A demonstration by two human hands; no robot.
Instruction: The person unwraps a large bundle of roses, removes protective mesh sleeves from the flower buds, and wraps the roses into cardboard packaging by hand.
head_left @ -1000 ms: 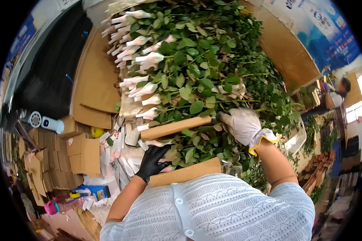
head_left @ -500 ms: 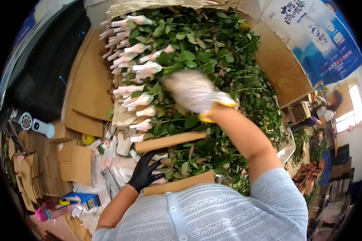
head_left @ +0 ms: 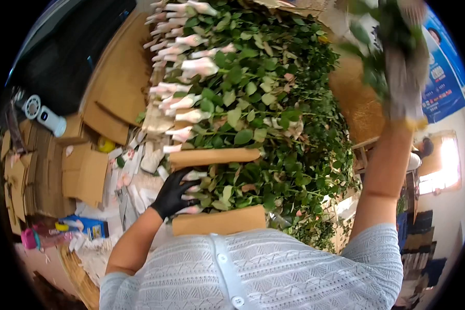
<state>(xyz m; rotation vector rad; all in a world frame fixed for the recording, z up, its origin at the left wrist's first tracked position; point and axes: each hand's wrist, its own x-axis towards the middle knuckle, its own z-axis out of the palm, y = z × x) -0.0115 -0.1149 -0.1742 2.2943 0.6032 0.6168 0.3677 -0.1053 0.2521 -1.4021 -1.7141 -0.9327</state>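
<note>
My left hand (head_left: 176, 195), in a black glove, has its fingers spread over a few white-wrapped rose heads between two cardboard pieces. The upper cardboard strip (head_left: 214, 156) and the lower one (head_left: 219, 220) lie across the stems. My right hand (head_left: 405, 82), in a pale glove with a yellow cuff, is raised at the upper right, blurred by motion. It grips a leafy rose stem (head_left: 392, 31) whose top is cut off by the frame edge. In front lies a large pile of roses (head_left: 274, 98), with wrapped heads (head_left: 199, 67) towards the left and leafy stems towards the right.
Cardboard sheets (head_left: 116, 82) stand left of the pile, with flattened boxes (head_left: 85, 175) lower down. A small white fan (head_left: 51, 120), a blue box (head_left: 90, 227) and a pink-lidded bottle (head_left: 31, 238) are at the left. Another person (head_left: 423, 147) is at the far right.
My right hand has swept from over the pile to the upper right, now with a rose in it. My left hand stays at the wrapped heads by the cardboard; the view has shifted slightly.
</note>
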